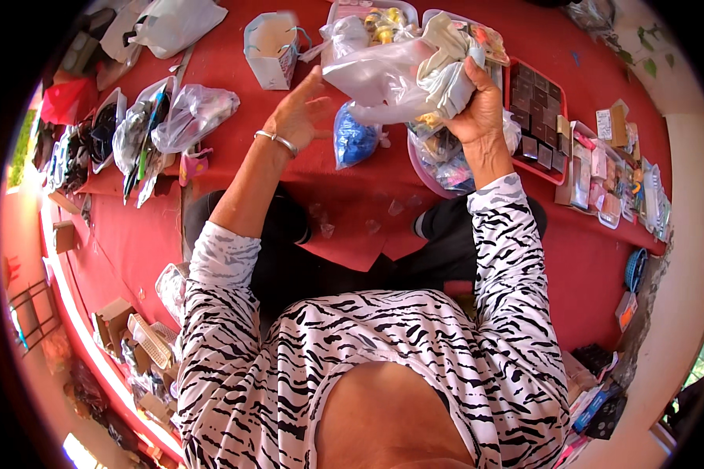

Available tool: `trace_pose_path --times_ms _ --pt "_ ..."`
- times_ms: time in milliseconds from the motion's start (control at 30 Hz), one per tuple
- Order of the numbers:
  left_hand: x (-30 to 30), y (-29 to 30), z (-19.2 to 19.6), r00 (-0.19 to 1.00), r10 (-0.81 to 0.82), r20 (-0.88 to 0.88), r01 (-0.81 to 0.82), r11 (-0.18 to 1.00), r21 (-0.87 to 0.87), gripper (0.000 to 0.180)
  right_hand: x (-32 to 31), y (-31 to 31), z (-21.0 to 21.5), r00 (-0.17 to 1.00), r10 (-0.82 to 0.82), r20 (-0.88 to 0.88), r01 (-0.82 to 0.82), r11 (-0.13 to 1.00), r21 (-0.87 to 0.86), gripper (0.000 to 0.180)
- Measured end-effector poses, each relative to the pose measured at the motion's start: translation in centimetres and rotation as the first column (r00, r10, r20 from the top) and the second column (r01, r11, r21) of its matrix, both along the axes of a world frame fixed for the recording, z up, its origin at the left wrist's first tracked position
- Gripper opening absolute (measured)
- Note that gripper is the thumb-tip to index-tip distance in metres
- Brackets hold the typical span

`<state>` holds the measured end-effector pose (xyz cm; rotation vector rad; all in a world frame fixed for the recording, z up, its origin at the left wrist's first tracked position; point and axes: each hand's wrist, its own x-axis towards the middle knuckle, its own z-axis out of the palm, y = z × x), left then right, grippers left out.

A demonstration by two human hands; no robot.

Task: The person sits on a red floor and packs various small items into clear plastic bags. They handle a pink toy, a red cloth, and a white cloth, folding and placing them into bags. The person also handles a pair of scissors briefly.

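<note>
My right hand (pixel 483 113) grips a bunch of folded whitish plastic bags (pixel 444 74), the thumb pressed over its right side. From the bunch a translucent plastic bag (pixel 371 82) spreads out toward the left. My left hand (pixel 299 113), a silver bangle at its wrist, hangs in the air left of that bag with its fingers apart and nothing in them. Between my hands, lower down, lies a clear bag with bright blue contents (pixel 356 141). Partly under my right hand stands a round pinkish tub (pixel 424 170) of wrapped items.
A small white paper bag (pixel 267 51) stands beyond my left hand. Filled plastic bags (pixel 195 117) lie at the left. On the right are a red tray (pixel 559 178) of dark boxes and a carton of small packets (pixel 577 176). Plastic containers (pixel 405 6) sit at the back.
</note>
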<state>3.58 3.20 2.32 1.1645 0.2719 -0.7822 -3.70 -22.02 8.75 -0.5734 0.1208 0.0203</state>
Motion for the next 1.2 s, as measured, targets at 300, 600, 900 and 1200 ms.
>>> trace_pose_path --times_ms 300,600,900,1200 --pt "1.0 -0.9 -0.6 0.953 -0.057 0.298 0.177 0.902 -0.393 0.015 -0.9 0.2 -2.0 0.989 0.145 -0.026 -0.146 0.987 -0.064 0.048" --pt "2.1 -0.4 2.0 0.888 0.375 0.266 -0.302 0.912 -0.277 0.012 0.0 -6.8 0.5 0.964 -0.264 -0.015 0.21 0.8 -0.561 0.042" --pt "2.2 0.2 0.8 0.914 0.274 0.298 -0.223 0.955 -0.195 0.013 0.8 -5.4 -5.5 0.91 -0.394 -0.126 -0.378 -0.667 -0.642 0.057" --pt "0.4 0.1 3.9 0.952 0.282 0.118 -0.197 0.861 -0.469 0.021 0.7 -3.7 -3.0 0.953 -0.24 0.186 -0.074 -0.778 -0.625 0.039"
